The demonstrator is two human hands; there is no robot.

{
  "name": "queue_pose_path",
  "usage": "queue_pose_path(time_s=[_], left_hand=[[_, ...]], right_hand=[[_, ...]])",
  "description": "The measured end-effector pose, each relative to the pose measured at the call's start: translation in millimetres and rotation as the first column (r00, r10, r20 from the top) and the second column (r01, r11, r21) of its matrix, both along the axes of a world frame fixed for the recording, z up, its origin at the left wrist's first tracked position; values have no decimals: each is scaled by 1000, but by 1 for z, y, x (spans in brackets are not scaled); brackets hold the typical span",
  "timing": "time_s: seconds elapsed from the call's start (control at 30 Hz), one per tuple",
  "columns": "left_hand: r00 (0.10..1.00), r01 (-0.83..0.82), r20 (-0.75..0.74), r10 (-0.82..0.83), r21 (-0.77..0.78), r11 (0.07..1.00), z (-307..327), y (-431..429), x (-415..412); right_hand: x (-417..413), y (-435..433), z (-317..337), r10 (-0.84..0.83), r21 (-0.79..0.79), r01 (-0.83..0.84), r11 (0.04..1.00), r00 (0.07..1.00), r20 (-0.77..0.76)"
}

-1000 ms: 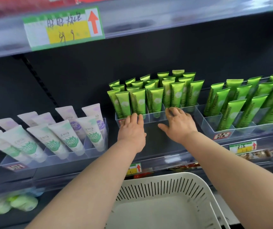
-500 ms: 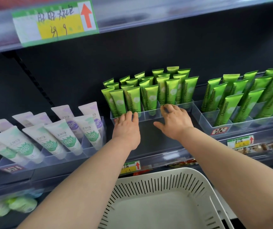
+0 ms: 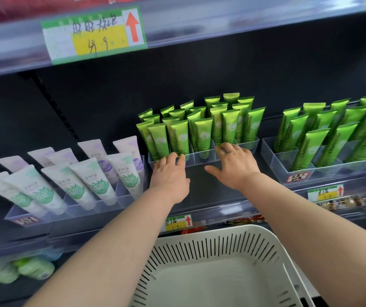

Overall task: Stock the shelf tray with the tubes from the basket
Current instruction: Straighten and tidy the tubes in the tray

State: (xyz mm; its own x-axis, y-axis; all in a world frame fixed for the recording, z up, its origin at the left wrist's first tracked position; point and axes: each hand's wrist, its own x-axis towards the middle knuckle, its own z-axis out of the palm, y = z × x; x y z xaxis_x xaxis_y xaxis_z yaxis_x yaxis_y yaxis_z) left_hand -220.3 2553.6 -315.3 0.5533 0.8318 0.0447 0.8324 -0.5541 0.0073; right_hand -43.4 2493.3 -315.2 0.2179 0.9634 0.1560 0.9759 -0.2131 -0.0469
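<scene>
A clear shelf tray [image 3: 202, 156] in the middle of the shelf is packed with several upright green tubes [image 3: 202, 131]. My left hand [image 3: 169, 176] rests its straight fingers against the tray's front wall at the left. My right hand [image 3: 232, 165] touches the front wall near the tray's right half, fingertips at the rim and thumb spread to the left. Neither hand holds a tube. Below my arms, the white slotted basket [image 3: 199, 251] shows a bare bottom with no tubes visible.
A second clear tray [image 3: 288, 173] of green tubes stands to the right. A tray of white tubes [image 3: 89, 180] leans at the left. An upper shelf edge with a price tag [image 3: 93, 34] overhangs. Price labels line the shelf's front rail [image 3: 221, 209].
Both hands stay on the tray's front wall. The view has shifted a little; nothing was picked up or let go.
</scene>
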Motion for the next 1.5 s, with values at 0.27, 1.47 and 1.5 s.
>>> queue_pose_path(time_s=[0.27,1.47,1.5], left_hand=[[1000,-6,13,6,2,1000,0,-19,-6],[1000,-23,-21,23,-16,1000,6,-113,-34],[1000,-23,-20,23,-18,1000,6,-114,-35]], right_hand=[[-4,-14,2,6,-11,-6,1000,1000,2],[-34,-103,0,13,5,-13,1000,1000,0],[-35,-104,0,14,5,-14,1000,1000,-3]])
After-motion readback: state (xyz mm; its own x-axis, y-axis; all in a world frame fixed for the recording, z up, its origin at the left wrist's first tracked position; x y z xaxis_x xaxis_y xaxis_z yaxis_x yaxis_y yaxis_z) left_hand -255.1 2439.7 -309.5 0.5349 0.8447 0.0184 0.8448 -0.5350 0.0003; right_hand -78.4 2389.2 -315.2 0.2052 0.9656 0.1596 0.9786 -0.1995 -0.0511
